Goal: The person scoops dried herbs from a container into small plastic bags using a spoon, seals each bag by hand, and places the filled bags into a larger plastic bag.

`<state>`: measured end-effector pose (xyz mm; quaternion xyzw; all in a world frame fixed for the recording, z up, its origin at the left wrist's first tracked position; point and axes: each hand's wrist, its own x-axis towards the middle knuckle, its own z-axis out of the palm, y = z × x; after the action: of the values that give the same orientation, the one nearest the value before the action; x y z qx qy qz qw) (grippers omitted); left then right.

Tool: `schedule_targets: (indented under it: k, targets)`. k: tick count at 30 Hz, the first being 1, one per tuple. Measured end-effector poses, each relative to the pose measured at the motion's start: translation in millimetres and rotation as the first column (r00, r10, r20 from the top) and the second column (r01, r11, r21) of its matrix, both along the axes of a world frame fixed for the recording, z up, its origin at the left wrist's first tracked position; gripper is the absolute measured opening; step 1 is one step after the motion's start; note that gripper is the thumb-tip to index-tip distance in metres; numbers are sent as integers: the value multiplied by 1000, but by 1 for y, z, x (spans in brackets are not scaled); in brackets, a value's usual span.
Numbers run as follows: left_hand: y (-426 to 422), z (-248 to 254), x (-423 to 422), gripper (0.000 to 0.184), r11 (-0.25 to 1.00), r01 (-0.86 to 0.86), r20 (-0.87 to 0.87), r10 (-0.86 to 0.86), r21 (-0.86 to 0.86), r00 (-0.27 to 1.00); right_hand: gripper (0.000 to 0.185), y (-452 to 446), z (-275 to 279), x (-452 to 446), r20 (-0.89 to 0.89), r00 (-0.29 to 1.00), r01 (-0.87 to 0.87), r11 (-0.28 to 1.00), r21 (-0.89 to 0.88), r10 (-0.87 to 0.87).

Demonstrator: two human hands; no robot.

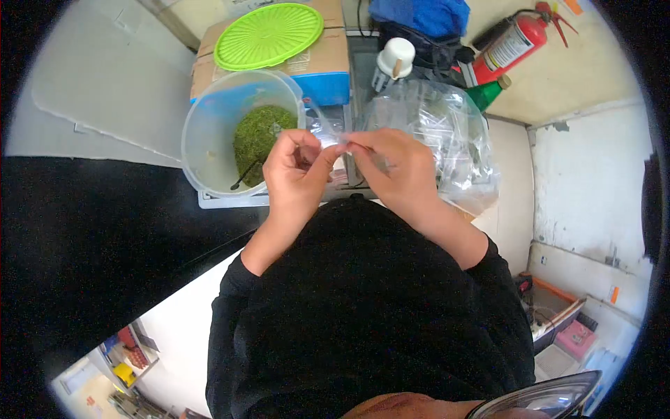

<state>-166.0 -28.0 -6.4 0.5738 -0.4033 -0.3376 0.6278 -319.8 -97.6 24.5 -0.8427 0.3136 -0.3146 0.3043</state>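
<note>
My left hand (293, 167) and my right hand (396, 166) meet in front of my chest, fingertips pinched together. Between them is the edge of a small clear plastic bag (323, 126), thin and hard to see against the background. Just left of my left hand, a translucent round tub (199, 150) leans toward me with dry green chopped herb (262, 133) inside. A thin black handle (248, 172) sticks out of the herb; whatever is at its other end is hidden. Beside my right hand lies a large clear plastic bag (453, 133) with packets in it.
A lime green ribbed lid (269, 36) rests on a cardboard box (328, 63) behind the tub. Farther right are a white-topped container (398, 56), a blue cloth (426, 15), a green bottle (485, 94) and a red fire extinguisher (513, 47). A black surface (105, 237) extends at left.
</note>
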Motion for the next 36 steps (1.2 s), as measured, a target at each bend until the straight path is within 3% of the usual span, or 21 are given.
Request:
schedule_targets:
  k: [2,3,5,9,12,15,20,21,24,27,30,32,33,36]
  targets:
    - [7,4,10,6,997,26,-120,-34,-69,992,31,1,5,14,-9,1000,1,980,-199,-3]
    - [10,8,13,5,997,44,-71,-48,-58,996,33,2,6,21,-12,1000,4,956,-294,-7]
    - [15,17,19,7,996,79,23,-78,-31,997,32,6,5,34,-26,999,-29,929,-370,21]
    - [26,15,46,12,997,79,-82,-79,-4,994,30,9,15,62,20,992,-108,924,-368,124]
    - [37,18,68,14,991,122,-75,-126,-50,989,26,19,22,74,191,959,-220,975,36,209]
    - [45,21,87,14,978,195,-71,-201,-76,977,21,22,27,88,133,962,-270,907,323,239]
    - [56,33,112,14,957,283,-185,-269,56,945,12,32,30,116,123,970,-236,940,245,211]
    - [58,32,117,13,960,273,-139,-261,68,955,11,33,30,122,103,973,-224,948,224,206]
    - [64,30,132,13,962,241,-6,-242,127,970,7,34,22,142,43,997,-64,992,-105,69]
    - [67,34,153,14,955,200,110,-228,221,967,9,31,23,155,56,981,-168,959,-227,185]
    - [69,36,185,19,940,147,242,-226,308,944,15,30,41,161,-345,805,-587,728,-354,482]
    - [66,47,200,22,928,106,360,-242,358,901,14,31,43,170,-289,783,-621,720,-311,551]
    - [65,54,210,15,845,167,327,-368,508,870,14,31,44,175,-260,770,-637,713,-291,582]
    - [67,43,212,30,931,362,-14,-363,-38,932,11,25,49,188,-209,762,-647,718,-257,612]
